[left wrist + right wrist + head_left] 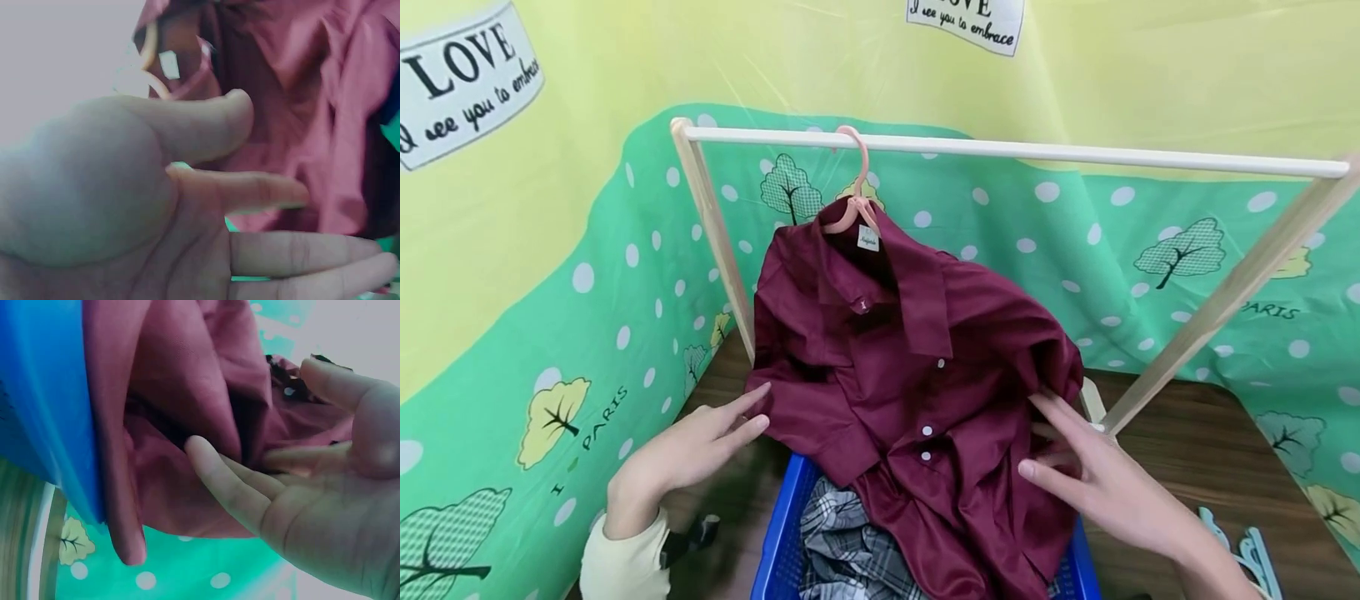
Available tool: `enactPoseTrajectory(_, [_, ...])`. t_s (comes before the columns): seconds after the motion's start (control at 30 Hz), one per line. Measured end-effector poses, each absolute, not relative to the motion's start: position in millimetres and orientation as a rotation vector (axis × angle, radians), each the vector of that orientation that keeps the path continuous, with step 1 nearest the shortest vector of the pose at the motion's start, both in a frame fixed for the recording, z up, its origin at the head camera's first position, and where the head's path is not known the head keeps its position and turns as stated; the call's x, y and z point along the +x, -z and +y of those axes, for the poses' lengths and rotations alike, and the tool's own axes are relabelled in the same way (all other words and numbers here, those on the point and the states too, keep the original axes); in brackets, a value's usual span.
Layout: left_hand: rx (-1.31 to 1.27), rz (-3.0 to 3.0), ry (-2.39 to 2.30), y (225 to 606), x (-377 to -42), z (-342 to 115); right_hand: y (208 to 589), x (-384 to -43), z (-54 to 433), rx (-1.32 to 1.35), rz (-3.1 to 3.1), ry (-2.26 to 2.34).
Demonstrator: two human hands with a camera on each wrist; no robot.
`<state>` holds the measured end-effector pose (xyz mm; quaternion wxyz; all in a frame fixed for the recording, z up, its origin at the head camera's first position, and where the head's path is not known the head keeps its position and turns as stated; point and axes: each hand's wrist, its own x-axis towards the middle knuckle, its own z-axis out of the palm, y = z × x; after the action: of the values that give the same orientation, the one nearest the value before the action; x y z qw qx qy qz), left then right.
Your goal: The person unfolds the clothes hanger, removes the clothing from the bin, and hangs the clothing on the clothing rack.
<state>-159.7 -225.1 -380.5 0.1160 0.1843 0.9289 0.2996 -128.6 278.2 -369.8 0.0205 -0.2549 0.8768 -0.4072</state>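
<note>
A maroon button-up shirt (880,392) hangs from a pink hanger (862,167) hooked over the white rail of a small rack. Its lower part drapes over a blue basket (782,521). My left hand (688,450) is at the shirt's left edge in the head view, fingers extended; in the left wrist view its palm and spread fingers (269,190) hold nothing. On the other side my right hand (1101,475) touches the shirt near its sleeve, thumb apart. The right wrist view has its extended fingers (234,490) against the maroon folds.
Grey plaid clothing (850,542) lies in the basket under the shirt. The rack's white rail (1037,150) runs between wooden posts (1217,321). Light blue hangers (1255,554) lie on the dark wooden table (1180,450) at right. A printed curtain (587,333) surrounds the table.
</note>
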Motion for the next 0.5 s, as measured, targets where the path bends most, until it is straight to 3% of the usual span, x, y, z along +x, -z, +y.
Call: enactPoseTrajectory(0.5, [0.963,2.617,-0.949,376,-144,-192,398,-82,295,-0.946,2.697,0.856])
